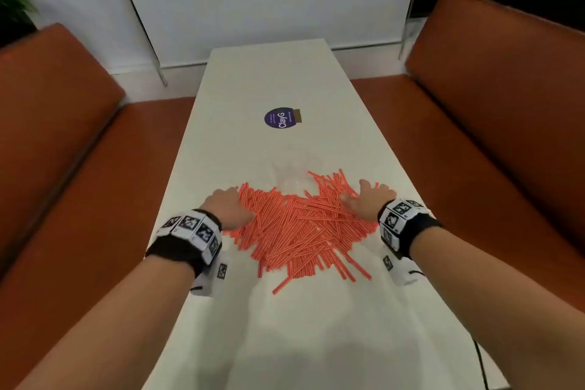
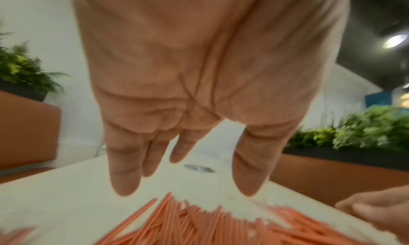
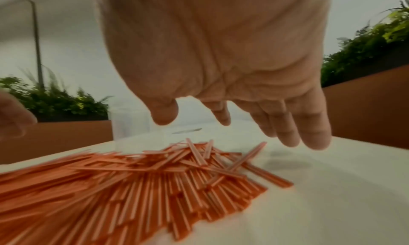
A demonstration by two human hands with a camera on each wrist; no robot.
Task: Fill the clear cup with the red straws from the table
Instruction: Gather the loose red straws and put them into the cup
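I am holding my left hand (image 1: 228,206) and right hand (image 1: 368,198) over the red straws (image 1: 297,228) — fingers (image 2: 124,175) loose and spread, gripping nothing. The clear cup (image 1: 289,175) is standing at the pile's twelve o'clock, and beyond it a round sticker (image 1: 280,118) is reading "ClayG" on the white table (image 1: 316,326).

The heap of red straws (image 1: 300,225) covers the middle of the white table (image 1: 316,336), with the left hand (image 1: 229,207) over its left edge and the right hand (image 1: 368,199) over its right edge, so both flanks of the heap are taken up. Touching the heap's far edge stands the clear cup (image 1: 289,176), its mouth uncovered from above, and beyond the cup only a flat round sticker (image 1: 280,118) lies on the table. On the near side of the heap the tabletop is bare between the two forearms, and orange benches (image 1: 79,199) close in both long sides of the table.
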